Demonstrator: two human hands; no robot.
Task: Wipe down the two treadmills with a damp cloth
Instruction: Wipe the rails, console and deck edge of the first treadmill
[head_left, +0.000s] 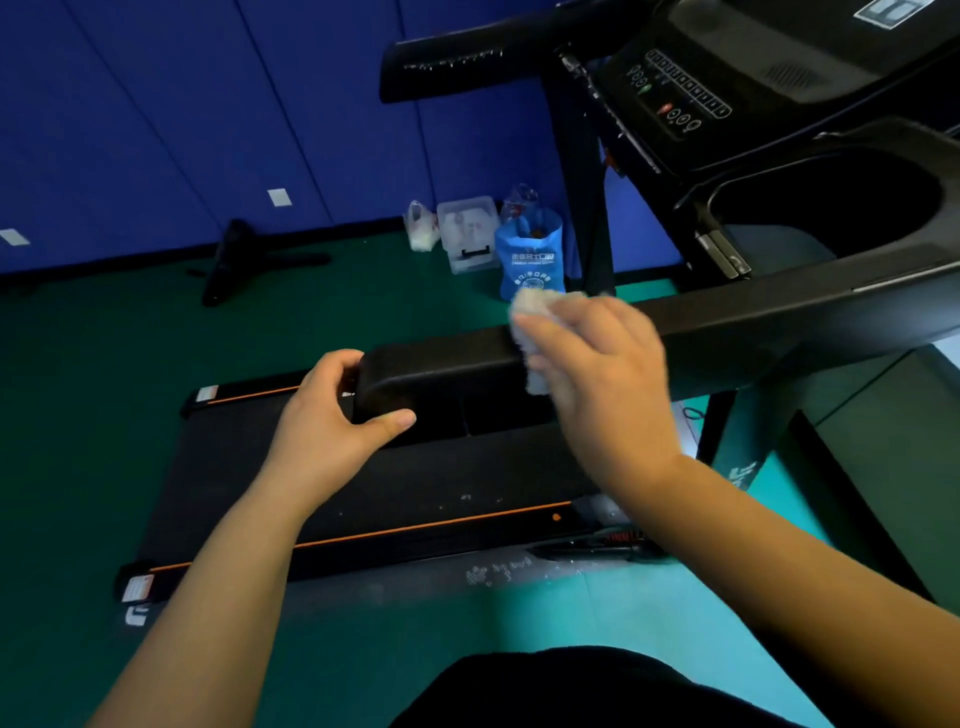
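A black treadmill fills the right side, with its console (691, 98) at the top and a long black handrail (753, 317) running across the middle. My left hand (332, 415) grips the rounded end of that handrail. My right hand (597, 364) presses a pale cloth (535, 322) onto the top of the handrail, just right of my left hand. Below the rail lies a flat black walking pad (415, 493) with orange edge stripes on the green floor.
A blue bag (530, 260), a clear plastic box (467, 234) and a white bag (421, 228) stand by the blue wall. A black stand (244, 265) lies on the floor at the left. The treadmill's far handrail (457, 67) juts out at the top.
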